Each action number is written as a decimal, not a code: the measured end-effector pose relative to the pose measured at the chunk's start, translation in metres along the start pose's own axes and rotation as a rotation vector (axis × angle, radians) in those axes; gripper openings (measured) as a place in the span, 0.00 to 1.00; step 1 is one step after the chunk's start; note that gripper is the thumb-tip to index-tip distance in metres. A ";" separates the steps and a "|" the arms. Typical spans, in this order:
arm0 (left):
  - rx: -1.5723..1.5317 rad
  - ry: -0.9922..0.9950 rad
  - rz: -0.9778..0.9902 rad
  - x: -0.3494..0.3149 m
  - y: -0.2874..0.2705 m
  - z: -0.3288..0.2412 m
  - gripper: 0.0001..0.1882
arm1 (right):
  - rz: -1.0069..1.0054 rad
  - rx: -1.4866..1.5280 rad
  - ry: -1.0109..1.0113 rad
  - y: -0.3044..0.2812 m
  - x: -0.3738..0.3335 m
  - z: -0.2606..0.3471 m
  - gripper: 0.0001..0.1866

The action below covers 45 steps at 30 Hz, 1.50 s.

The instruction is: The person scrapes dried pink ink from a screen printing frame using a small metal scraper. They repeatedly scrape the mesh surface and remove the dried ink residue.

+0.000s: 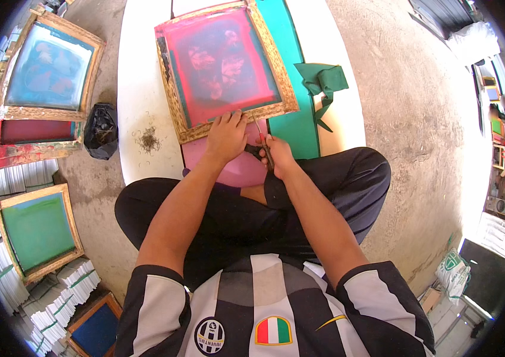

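A wood-framed printing screen (288, 100) with pink mesh and pale flower-like marks lies in front of me. My left hand (227, 138) rests over its near wooden edge, fingers laid on the wood. Just to the right, my right hand (277, 156) is closed around a slim tool that looks like scissors (262, 140), with dark handles and some red. Its tip reaches the frame's near edge. Pink material (202, 156) spreads below the frame, between it and my crossed legs. Part of the tool is hidden by my fingers.
Green sheet (304, 138) runs along the frame's right, with a crumpled dark green cloth (326, 80) beside it. Dark clippings (148, 140) lie on the white surface at left. A black plastic bag (101, 132), more screens (39, 229) and bundled paper stacks (65, 297) stand further left.
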State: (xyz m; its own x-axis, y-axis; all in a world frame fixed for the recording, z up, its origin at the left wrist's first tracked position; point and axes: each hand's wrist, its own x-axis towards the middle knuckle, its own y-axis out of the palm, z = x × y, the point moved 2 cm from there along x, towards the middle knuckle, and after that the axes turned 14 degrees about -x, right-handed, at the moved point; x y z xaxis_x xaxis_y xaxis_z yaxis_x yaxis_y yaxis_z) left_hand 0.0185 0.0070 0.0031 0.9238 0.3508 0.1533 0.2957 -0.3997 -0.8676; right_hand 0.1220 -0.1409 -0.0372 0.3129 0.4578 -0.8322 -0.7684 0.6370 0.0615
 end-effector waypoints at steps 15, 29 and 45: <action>-0.013 0.001 -0.022 0.000 -0.001 0.000 0.26 | 0.133 0.247 0.074 0.009 -0.008 0.004 0.18; -0.005 -0.005 0.020 -0.002 -0.004 -0.006 0.26 | -0.077 -0.079 -0.153 0.006 -0.012 -0.001 0.20; -0.011 -0.033 0.078 0.000 -0.004 -0.007 0.32 | -0.590 -0.950 -0.650 -0.031 0.013 0.060 0.14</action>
State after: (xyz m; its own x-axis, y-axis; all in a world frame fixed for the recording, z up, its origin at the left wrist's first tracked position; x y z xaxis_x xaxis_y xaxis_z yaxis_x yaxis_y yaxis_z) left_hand 0.0192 0.0026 0.0098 0.9357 0.3459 0.0692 0.2257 -0.4362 -0.8711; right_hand 0.1838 -0.1176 -0.0166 0.7451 0.6467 -0.1634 -0.4313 0.2802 -0.8576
